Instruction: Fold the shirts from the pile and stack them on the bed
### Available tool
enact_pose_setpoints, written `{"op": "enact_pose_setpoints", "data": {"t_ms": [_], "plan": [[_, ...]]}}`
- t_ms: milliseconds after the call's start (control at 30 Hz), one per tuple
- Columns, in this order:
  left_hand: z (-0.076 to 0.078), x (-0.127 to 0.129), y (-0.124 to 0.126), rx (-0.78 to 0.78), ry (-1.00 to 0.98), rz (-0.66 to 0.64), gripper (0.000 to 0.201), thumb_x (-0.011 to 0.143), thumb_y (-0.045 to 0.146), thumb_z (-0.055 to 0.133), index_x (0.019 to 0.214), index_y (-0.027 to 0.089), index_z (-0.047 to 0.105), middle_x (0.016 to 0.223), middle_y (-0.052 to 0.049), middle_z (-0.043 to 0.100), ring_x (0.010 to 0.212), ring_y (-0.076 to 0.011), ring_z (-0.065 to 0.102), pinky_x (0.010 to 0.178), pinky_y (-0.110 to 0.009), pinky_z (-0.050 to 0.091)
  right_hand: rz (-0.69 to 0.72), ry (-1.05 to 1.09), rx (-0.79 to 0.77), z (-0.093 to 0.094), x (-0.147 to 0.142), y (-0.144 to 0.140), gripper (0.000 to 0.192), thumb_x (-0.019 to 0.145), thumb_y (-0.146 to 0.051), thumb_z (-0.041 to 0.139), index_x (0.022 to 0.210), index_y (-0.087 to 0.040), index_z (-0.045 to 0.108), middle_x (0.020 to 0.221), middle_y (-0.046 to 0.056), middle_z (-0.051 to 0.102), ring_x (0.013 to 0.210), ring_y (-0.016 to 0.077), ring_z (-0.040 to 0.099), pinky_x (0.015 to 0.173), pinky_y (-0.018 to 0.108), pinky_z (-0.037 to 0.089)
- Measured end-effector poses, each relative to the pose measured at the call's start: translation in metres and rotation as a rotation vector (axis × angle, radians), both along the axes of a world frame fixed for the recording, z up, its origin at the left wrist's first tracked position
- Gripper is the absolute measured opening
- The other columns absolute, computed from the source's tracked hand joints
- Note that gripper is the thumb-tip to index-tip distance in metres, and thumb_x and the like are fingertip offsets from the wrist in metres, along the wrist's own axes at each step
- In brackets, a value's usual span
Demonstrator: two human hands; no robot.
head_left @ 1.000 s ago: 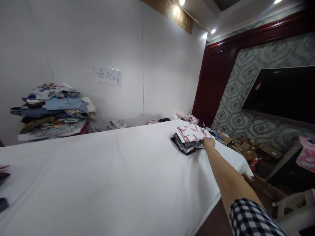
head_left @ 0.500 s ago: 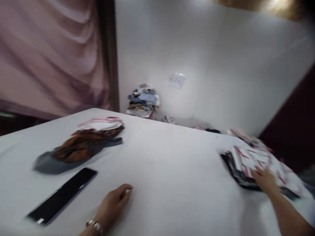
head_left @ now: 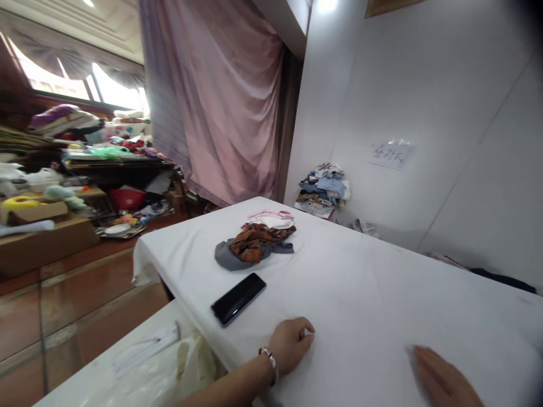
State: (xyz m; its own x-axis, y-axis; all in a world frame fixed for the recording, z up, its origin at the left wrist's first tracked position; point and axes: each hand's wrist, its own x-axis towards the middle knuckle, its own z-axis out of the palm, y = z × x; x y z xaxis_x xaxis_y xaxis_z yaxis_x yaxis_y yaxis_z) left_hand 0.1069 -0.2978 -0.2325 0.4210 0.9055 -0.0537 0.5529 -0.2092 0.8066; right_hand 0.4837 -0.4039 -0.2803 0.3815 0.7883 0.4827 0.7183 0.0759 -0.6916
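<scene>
My left hand (head_left: pixel 292 343), with a silver bracelet (head_left: pixel 270 364) at its wrist, rests on the white-covered table (head_left: pixel 356 316). Its fingers curl loosely, with a gap between thumb and forefinger and nothing held. Lower right, my right hand (head_left: pixel 443 376) hovers over or touches the cloth; I cannot tell which. It is blurred, with its fingers stretched out and nothing visible in them. A black phone (head_left: pixel 238 298) lies just beyond my left hand. Behind the phone is a small heap of clothes, with a brown and grey garment (head_left: pixel 252 246) in front of folded pink and white ones (head_left: pixel 274 219).
A pile of clothes (head_left: pixel 324 186) stands past the table's far edge, by a wall with a paper sign (head_left: pixel 388 155). A plastic bag (head_left: pixel 161 373) lies on a lower white surface at left. Cluttered shelves and boxes (head_left: pixel 55 232) stand beyond the tiled floor.
The view has swung left, bringing the room's left side in. My right hand has left the stack of folded clothes at right, which is now out of view. My left hand stays loosely curled.
</scene>
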Motion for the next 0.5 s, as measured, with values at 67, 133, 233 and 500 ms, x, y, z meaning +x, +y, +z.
{"op": "enact_pose_setpoints", "data": {"t_ms": [67,133,233,500], "plan": [[-0.004,0.000,0.003,-0.094,-0.069,-0.014,0.022,0.075,0.029,0.054,0.090,0.021,0.068,0.058,0.006,0.050,0.053,-0.0097,0.049,0.053,-0.022,0.036,0.130,-0.107,-0.121,-0.015,-0.038,0.021,0.027,0.068,-0.045,0.062,0.091,-0.058,0.070,0.104,0.005,0.072,0.100,0.0364,0.065,0.089,0.060,0.050],[-0.006,-0.002,0.009,-0.218,-0.163,-0.037,0.026,0.074,0.030,0.054,0.095,0.019,0.065,0.058,0.007,0.050,0.048,-0.0095,0.050,0.047,-0.022,0.036,0.261,-0.206,-0.205,-0.017,-0.074,0.034,0.030,0.075,-0.047,0.057,0.101,-0.057,0.067,0.113,0.000,0.069,0.108,0.0353,0.062,0.095,0.062,0.048],[0.002,-0.010,0.027,-0.263,-0.280,-0.050,0.030,0.075,0.033,0.054,0.099,0.017,0.062,0.060,0.007,0.051,0.044,-0.0087,0.049,0.042,-0.021,0.035,0.401,-0.325,-0.215,-0.006,-0.113,0.045,0.034,0.082,-0.044,0.052,0.113,-0.052,0.065,0.121,-0.002,0.065,0.112,0.0332,0.061,0.096,0.058,0.050],[0.088,-0.050,0.155,0.354,0.028,0.229,0.024,0.083,0.030,0.051,0.098,0.020,0.067,0.080,-0.001,0.069,0.067,-0.0134,0.064,0.064,-0.024,0.050,0.392,-0.585,0.094,-0.007,-0.134,0.050,0.054,0.083,-0.029,0.054,0.134,-0.045,0.049,0.129,0.000,0.058,0.110,0.0311,0.062,0.086,0.050,0.057]]}}
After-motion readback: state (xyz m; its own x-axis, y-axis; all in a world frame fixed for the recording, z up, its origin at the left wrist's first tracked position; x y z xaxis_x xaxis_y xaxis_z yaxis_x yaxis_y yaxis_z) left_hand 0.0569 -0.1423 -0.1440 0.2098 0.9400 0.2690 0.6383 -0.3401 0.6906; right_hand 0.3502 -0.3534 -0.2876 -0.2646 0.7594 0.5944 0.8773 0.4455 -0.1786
